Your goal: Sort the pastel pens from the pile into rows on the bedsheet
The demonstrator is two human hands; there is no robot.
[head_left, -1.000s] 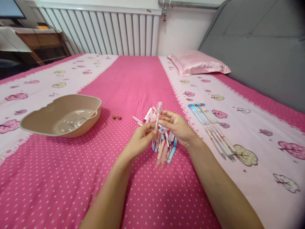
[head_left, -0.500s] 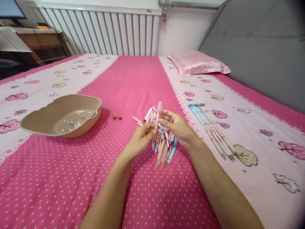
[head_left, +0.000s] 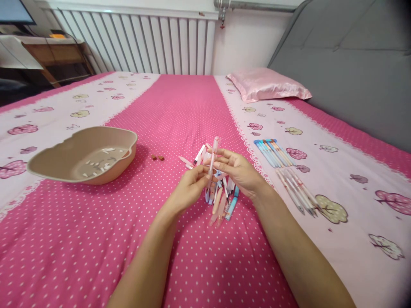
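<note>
Both my hands meet over a loose pile of pens (head_left: pixel 221 199) on the pink dotted bedsheet. A pink pen (head_left: pixel 214 150) stands nearly upright between them. My left hand (head_left: pixel 189 188) pinches its lower part with closed fingers. My right hand (head_left: pixel 239 171) grips it higher up, fingers curled round the barrel. The pile lies partly hidden under my hands.
A beige tray (head_left: pixel 64 164) with several small white pieces stands at the left. Two small brown bits (head_left: pixel 157 158) lie near it. A row of blue pens (head_left: pixel 272 152) and a row of pale pens (head_left: pixel 297 189) lie at the right. A pink pillow (head_left: pixel 268 84) and a grey headboard are behind.
The pink pen's top shifted slightly between frames while both hands stayed in place on it.
</note>
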